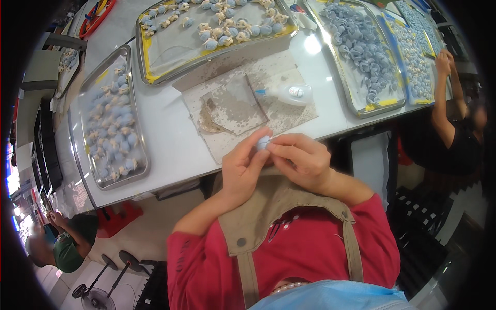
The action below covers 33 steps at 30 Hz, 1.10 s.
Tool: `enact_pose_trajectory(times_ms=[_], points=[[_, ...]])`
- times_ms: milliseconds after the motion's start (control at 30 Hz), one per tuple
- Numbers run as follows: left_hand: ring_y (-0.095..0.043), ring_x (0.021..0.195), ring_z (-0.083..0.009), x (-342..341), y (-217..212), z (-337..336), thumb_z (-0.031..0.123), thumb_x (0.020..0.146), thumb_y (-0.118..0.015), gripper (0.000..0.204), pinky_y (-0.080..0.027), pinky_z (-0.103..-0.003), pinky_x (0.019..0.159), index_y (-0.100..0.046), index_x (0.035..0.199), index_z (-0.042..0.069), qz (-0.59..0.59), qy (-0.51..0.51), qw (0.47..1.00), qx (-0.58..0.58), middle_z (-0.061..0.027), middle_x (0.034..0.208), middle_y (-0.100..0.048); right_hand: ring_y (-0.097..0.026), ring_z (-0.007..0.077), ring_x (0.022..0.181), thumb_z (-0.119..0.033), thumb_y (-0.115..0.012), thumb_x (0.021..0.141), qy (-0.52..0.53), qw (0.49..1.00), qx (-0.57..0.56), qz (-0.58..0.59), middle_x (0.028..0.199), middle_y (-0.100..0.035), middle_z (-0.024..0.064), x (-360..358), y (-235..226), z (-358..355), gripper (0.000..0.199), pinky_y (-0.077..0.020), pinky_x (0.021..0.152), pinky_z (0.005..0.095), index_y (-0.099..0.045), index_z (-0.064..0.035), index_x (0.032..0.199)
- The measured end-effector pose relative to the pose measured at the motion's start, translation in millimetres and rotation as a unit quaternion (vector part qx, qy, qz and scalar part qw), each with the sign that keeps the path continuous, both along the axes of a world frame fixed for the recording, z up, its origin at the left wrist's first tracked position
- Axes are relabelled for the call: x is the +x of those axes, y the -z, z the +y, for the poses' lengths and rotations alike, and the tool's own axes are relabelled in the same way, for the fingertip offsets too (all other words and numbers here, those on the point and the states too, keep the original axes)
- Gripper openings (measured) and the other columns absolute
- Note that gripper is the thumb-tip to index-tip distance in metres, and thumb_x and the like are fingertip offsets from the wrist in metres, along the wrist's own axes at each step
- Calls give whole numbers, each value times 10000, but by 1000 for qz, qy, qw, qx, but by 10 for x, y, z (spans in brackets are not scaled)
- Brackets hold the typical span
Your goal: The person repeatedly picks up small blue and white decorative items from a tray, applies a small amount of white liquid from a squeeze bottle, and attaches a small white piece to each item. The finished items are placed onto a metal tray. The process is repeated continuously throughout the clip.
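A small pale-blue piece, much like the figurine parts on the trays, is pinched between both hands close to my body. My left hand grips it between thumb and fingers. From the other side, my right hand presses thumb and forefinger against the same piece. The fingers hide much of it. Just beyond the hands lies a stained cardboard sheet, with a clear glue bottle on its side, its blue nozzle pointing left.
A metal tray of blue-and-cream figurines stands left; another tray of them lies at the back. To the right, a tray holds many blue-grey curved pieces. People sit at both sides.
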State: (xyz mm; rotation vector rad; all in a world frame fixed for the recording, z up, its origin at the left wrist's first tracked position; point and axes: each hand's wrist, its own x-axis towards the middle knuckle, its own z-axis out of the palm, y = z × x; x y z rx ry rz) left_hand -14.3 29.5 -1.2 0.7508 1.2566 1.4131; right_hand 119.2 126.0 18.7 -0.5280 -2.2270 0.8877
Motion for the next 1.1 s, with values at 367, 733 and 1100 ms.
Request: enact_pose_trajectory(times_ms=[367,733,1100], points=[[-567,899,-86,-47,-50,-2,29,883,-546,289,-458,-219,788,-535,1169,-13,11,7,998,60,-66,1062,-602,-623,221,760,19,-710,680,-100,994,-37,28,897,-619,100,63,-53,254,292,-516,664,276,-641,-30,959],[-564,935,-105,-88,-120,-10,56,868,-584,300,-442,-228,805,-556,1159,-10,28,54,994,90,-85,1099,-610,-587,137,967,-92,-689,784,-197,846,-496,-2,1034,-632,90,34,-48,277,443,-452,852,268,-539,-6,1191],[-603,962,-155,-127,-167,-31,35,851,-593,237,-458,-248,839,-603,1084,-6,50,77,991,101,-130,1066,-636,-598,134,954,-86,-694,773,-188,864,-467,7,1019,-651,93,36,-85,217,342,-457,846,261,-602,7,1088]])
